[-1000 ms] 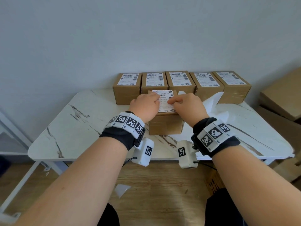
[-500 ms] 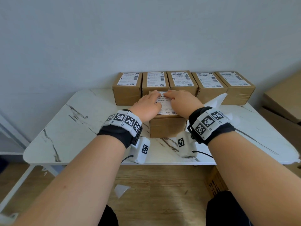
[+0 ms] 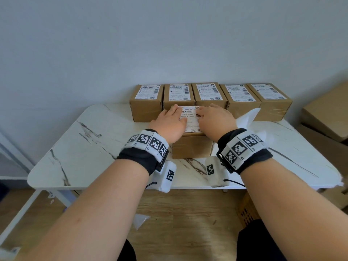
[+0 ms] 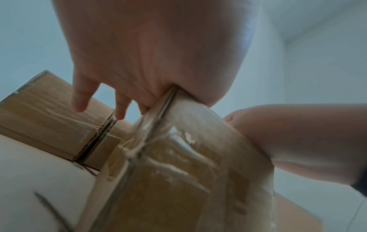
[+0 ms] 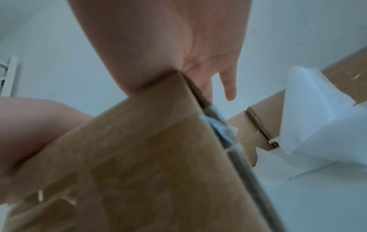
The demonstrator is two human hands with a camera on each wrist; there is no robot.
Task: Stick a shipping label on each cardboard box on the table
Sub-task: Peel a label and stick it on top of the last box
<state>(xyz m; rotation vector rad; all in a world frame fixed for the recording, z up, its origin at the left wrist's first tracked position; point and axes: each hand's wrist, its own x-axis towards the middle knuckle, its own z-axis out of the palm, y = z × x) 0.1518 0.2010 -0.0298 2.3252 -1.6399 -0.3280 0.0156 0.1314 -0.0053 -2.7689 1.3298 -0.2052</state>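
A small cardboard box (image 3: 191, 147) stands on the marble table (image 3: 90, 147) in front of me. A white shipping label (image 3: 190, 118) lies on its top. My left hand (image 3: 170, 122) lies flat on the label's left side with its fingers straight. My right hand (image 3: 214, 118) presses flat on the label's right side. From below, the left wrist view shows the left hand (image 4: 151, 51) over the box's taped edge (image 4: 178, 164). The right wrist view shows the right hand (image 5: 168, 39) on the same box (image 5: 139, 164). Behind it stands a row of several labelled boxes (image 3: 178, 95).
Crumpled white backing paper (image 3: 248, 117) lies right of the box, also seen as the backing paper (image 5: 317, 117) from the wrist. Larger cardboard boxes (image 3: 327, 113) stand off the table's right edge. A basket (image 3: 246, 210) and a paper scrap (image 3: 140, 220) are on the wooden floor.
Both hands have slid forward over the label toward its far edge, with the fingers flattened out; the box has stayed where it was.
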